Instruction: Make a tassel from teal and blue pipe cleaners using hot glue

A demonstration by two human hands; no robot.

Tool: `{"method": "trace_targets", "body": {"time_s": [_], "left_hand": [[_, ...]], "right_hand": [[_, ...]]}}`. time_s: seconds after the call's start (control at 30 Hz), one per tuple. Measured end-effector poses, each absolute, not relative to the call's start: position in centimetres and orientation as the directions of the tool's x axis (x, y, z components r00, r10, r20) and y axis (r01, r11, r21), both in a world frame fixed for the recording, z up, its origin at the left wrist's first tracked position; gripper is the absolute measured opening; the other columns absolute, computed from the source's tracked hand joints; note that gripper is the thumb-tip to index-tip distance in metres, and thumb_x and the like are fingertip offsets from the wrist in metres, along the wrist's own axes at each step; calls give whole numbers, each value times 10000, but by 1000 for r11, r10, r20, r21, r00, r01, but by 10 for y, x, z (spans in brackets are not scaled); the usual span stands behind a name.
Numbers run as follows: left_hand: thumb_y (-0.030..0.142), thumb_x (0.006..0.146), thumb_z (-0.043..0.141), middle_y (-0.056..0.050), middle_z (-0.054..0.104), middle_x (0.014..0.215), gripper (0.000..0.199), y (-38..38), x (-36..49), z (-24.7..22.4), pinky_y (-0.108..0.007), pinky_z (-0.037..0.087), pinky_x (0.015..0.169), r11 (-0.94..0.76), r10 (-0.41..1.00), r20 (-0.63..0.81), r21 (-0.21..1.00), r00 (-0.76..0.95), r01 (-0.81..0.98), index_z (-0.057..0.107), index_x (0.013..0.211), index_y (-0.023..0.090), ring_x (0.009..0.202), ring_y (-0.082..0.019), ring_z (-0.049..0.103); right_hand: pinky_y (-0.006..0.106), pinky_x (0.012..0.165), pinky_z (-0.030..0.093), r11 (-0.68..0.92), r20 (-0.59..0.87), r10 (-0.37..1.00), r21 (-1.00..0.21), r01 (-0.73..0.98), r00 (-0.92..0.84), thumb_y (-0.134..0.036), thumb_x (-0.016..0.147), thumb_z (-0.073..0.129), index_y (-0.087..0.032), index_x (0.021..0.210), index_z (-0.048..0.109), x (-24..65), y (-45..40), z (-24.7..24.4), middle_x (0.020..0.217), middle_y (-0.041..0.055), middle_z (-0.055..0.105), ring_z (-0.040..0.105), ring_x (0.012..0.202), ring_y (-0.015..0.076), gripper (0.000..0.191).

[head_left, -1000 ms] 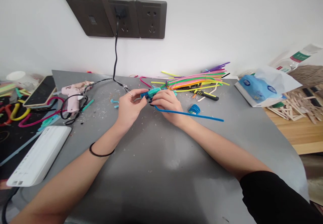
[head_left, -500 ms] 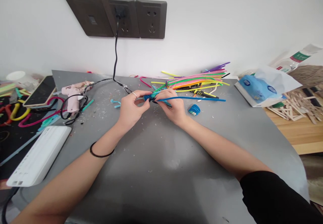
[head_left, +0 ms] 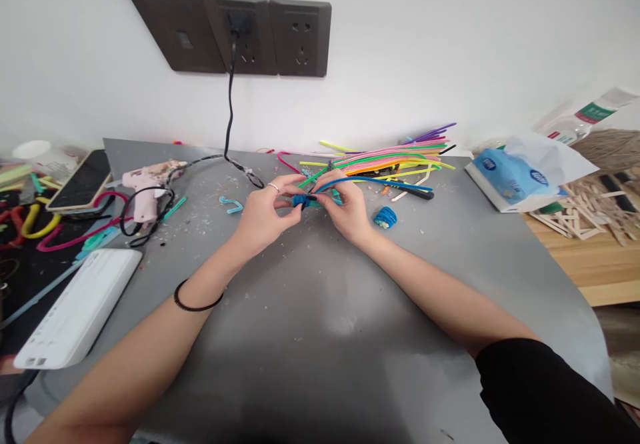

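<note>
Between my two hands, over the middle of the grey mat (head_left: 300, 284), is a small blue piece wound from pipe cleaner (head_left: 300, 200). My left hand (head_left: 267, 209) pinches its left side between thumb and fingers. My right hand (head_left: 345, 207) is closed on its right side, where a long blue pipe cleaner (head_left: 385, 182) runs out to the right over the fingers. The fingers cover much of the piece. A second coiled blue piece (head_left: 385, 217) lies on the mat right of my right hand.
Behind my hands lies a bundle of coloured pipe cleaners (head_left: 390, 157). A pink glue gun (head_left: 146, 194) with its black cord and a white power strip (head_left: 80, 307) are on the left. Right are a blue tissue pack (head_left: 513, 174) and wooden sticks (head_left: 590, 214).
The long blue pipe cleaner's tail has swung away from me and now arches over the right fingers. More of the wound blue piece shows between my hands.
</note>
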State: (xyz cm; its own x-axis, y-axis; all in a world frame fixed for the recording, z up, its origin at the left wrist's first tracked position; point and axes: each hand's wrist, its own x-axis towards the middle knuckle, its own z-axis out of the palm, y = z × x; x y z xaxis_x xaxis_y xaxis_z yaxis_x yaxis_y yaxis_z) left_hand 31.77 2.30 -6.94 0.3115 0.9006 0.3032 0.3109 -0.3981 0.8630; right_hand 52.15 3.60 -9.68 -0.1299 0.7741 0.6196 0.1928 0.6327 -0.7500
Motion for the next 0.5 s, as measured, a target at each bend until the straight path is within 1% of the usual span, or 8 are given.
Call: {"method": "trace_targets", "body": {"time_s": [0.1, 0.23, 0.3, 0.4, 0.43, 0.5], "left_hand": [[277, 865, 690, -80, 852, 1137, 538, 23, 317, -69, -405, 696, 1000, -406, 893, 301, 859, 334, 312, 673, 1396, 189, 1035, -234, 824], [259, 856, 683, -64, 852, 1123, 529, 22, 316, -68, -400, 694, 1020, -431, 882, 316, 841, 349, 328, 685, 1382, 204, 1034, -229, 827], [247, 855, 676, -59, 852, 1123, 530, 21, 316, -67, -394, 693, 1026, -448, 873, 328, 830, 361, 331, 690, 1382, 204, 1024, -222, 830], [228, 857, 664, -49, 852, 1119, 526, 20, 317, -64, -387, 689, 1036, -483, 856, 359, 812, 372, 328, 697, 1382, 207, 1019, -216, 832], [223, 858, 662, -44, 853, 1112, 524, 20, 317, -64, -385, 688, 1039, -498, 849, 374, 802, 374, 329, 701, 1381, 211, 1013, -213, 832], [216, 861, 659, -42, 854, 1126, 521, 20, 316, -63, -378, 684, 1044, -527, 834, 400, 780, 379, 337, 709, 1379, 220, 1020, -213, 831]], "right_hand": [[380, 863, 601, 544, 531, 838, -831, 117, -128, -515, 1010, 743, -245, 851, 703, 520, 37, -98, 1014, 67, 757, 706, 968, 225, 316], [352, 824, 614, 393, 392, 911, -919, -23, -127, -622, 878, 857, -244, 883, 694, 519, 42, -103, 1020, 52, 729, 692, 947, 212, 412], [351, 851, 621, 337, 345, 927, -939, -74, -147, -637, 827, 898, -240, 897, 684, 519, 44, -104, 1010, 45, 723, 696, 963, 210, 457], [361, 925, 635, 300, 322, 927, -944, -138, -192, -619, 799, 935, -234, 907, 654, 520, 45, -104, 1013, 33, 717, 711, 994, 203, 489], [365, 922, 646, 284, 315, 925, -945, -162, -213, -618, 801, 936, -234, 915, 642, 520, 46, -104, 1026, 31, 716, 717, 992, 200, 497], [368, 865, 679, 242, 291, 922, -948, -205, -257, -634, 804, 930, -238, 938, 618, 520, 45, -104, 1074, 34, 713, 727, 986, 200, 523]]}}
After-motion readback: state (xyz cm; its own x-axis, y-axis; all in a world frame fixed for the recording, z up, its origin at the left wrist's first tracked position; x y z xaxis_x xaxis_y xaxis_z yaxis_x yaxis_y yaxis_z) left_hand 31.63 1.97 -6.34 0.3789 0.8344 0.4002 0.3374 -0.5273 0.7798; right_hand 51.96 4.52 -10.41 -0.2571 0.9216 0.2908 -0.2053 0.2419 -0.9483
